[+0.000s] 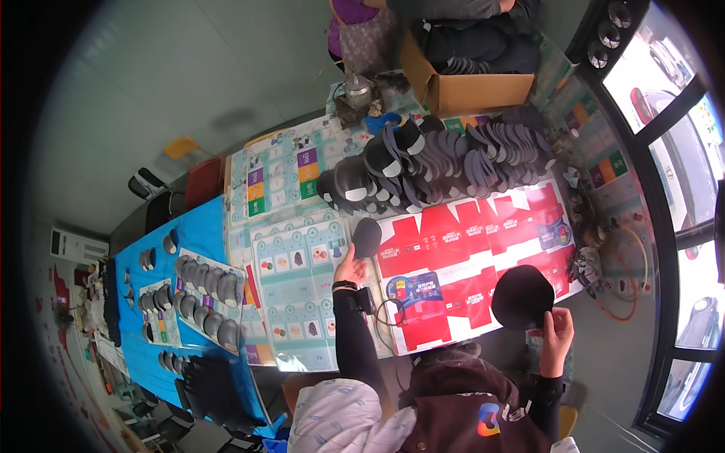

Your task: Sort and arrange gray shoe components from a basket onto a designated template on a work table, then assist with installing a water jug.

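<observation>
My left hand [350, 266] reaches forward over the table and holds a dark oval piece [367, 236] by its near edge, above the seam between the pale printed sheet [298, 291] and the red flattened carton sheet [468, 257]. My right hand [556, 329] holds a black round cap-like piece [522, 297] at the table's near right edge. A black band sits on my left wrist. Farther back lies a big heap of dark curved pieces [445, 162], some with white patches.
A cardboard box [461, 87] with dark items stands at the far end, beside a small metal pot [358, 92] and a person in purple. Rows of grey pieces [205, 291] lie on a blue cover at left. Cables [623, 272] trail at right by the windows.
</observation>
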Motion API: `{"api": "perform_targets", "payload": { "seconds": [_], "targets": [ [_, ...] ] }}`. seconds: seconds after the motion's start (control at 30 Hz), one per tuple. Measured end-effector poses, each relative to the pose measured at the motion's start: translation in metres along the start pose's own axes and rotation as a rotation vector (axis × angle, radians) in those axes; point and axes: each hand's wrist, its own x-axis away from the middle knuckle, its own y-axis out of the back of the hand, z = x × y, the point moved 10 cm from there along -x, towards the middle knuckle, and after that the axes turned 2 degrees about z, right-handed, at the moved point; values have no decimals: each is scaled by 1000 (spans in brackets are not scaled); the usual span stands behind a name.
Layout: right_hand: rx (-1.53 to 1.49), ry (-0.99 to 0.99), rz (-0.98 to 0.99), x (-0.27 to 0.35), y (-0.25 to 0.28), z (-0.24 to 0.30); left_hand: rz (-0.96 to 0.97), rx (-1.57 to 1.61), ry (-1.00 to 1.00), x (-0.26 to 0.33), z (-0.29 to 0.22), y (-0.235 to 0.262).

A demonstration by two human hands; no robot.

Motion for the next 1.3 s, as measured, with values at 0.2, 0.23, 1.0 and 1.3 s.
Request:
{"api": "perform_targets", "payload": {
  "seconds": [0.2, 0.23, 1.0, 1.3],
  "targets": [
    [-54, 53, 105, 3, -21, 5, -83, 134, -448, 15, -47, -4],
    [-60, 61, 111, 4, -21, 7, -155, 98, -666, 37, -71, 5],
    [-44, 33, -44, 20, 20, 15, -510, -1408, -1798, 161, -168, -233],
    [3, -44, 250, 7, -26, 12, -42, -712, -1266, 191, -115, -180]
  ]
}}
